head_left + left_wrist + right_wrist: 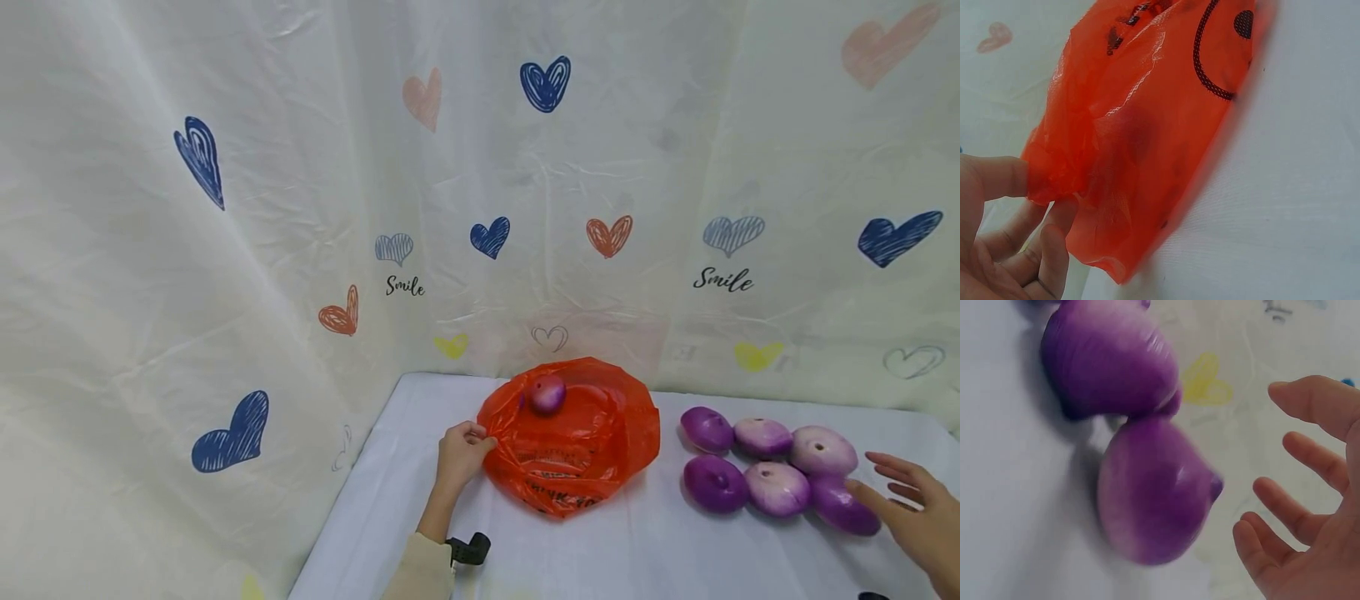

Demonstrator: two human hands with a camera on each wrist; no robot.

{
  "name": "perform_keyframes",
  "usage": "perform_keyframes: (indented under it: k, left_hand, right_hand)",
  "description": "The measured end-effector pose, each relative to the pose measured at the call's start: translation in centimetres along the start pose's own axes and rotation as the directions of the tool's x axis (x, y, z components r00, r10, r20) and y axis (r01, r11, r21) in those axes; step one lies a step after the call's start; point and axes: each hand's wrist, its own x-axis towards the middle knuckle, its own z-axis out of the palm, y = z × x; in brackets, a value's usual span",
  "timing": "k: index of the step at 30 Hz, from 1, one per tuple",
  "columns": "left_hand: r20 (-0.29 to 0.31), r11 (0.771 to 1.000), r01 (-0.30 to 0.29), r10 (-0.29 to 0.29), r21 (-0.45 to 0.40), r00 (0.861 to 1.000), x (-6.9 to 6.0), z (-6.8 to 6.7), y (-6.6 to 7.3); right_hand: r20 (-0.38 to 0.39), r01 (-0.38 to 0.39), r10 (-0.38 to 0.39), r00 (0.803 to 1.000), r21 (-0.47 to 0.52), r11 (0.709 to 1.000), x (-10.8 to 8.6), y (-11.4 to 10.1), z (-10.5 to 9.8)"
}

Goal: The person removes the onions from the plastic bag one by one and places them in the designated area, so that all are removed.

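My left hand pinches the left rim of a red plastic bag that lies with its mouth spread. Inside the bag sits a purple onion, and a sliver of another purple thing shows beside it. In the left wrist view, thumb and fingers grip the bag's gathered edge. Several purple onions stand in two rows to the right of the bag. My right hand is by the row's right end, fingers spread, next to the front-right onion. The right wrist view shows a gap between the fingers and the nearest onion.
A white cloth covers the table. Behind it and to the left hangs a pale curtain printed with hearts. A dark wrist camera is strapped at my left sleeve.
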Motion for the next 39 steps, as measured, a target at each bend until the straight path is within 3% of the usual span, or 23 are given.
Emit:
perform_keyframes:
  k: [6, 11, 14, 18, 22, 27, 32, 39]
  left_hand:
    - [0.003, 1.000, 0.010, -0.010, -0.005, 1.000, 0.0, -0.1, 0.1]
    - [0.002, 1.000, 0.007, -0.007, -0.006, 1.000, -0.1, -0.1, 0.1]
    - [0.003, 1.000, 0.004, -0.004, -0.009, 1.000, -0.1, 0.0, 0.1]
    - [0.009, 1.000, 0.018, -0.018, -0.014, 1.000, -0.1, 0.1, 0.1]
    - [0.004, 1.000, 0.020, -0.020, -0.016, 1.000, -0.1, 0.0, 0.3]
    - [-0.002, 1.000, 0.002, -0.002, -0.008, 1.000, 0.0, -0.2, 0.3]
    - [-0.004, 1.000, -0.008, 0.008, 0.001, 1.000, 0.0, -0.4, 0.3]
    - [0.002, 1.000, -0.011, 0.011, -0.001, 1.000, -0.2, -0.3, 0.3]
  right_hand:
    - [-0.013, 0.113, -0.112, 0.994, 0.023, 0.993, -0.6, -4.9, 0.7]
    - [0.073, 0.142, -0.144, 0.987, 0.035, 0.989, -1.3, -8.5, 2.2]
    - [0.106, 0.210, -0.217, 0.970, 0.066, 0.975, -1.8, -10.6, 3.7]
    - [0.091, 0.392, -0.402, 0.911, 0.108, 0.913, -2.9, -13.5, 6.8]
    - [0.076, 0.489, -0.499, 0.863, 0.121, 0.864, -4.5, -16.6, 10.7]
    - [0.139, 0.538, -0.557, 0.819, 0.151, 0.829, -6.0, -19.6, 15.7]
    - [0.281, 0.478, -0.506, 0.816, 0.166, 0.863, -5.4, -21.7, 19.8]
    - [0.380, 0.315, -0.349, 0.856, 0.151, 0.937, -2.4, -22.9, 24.5]
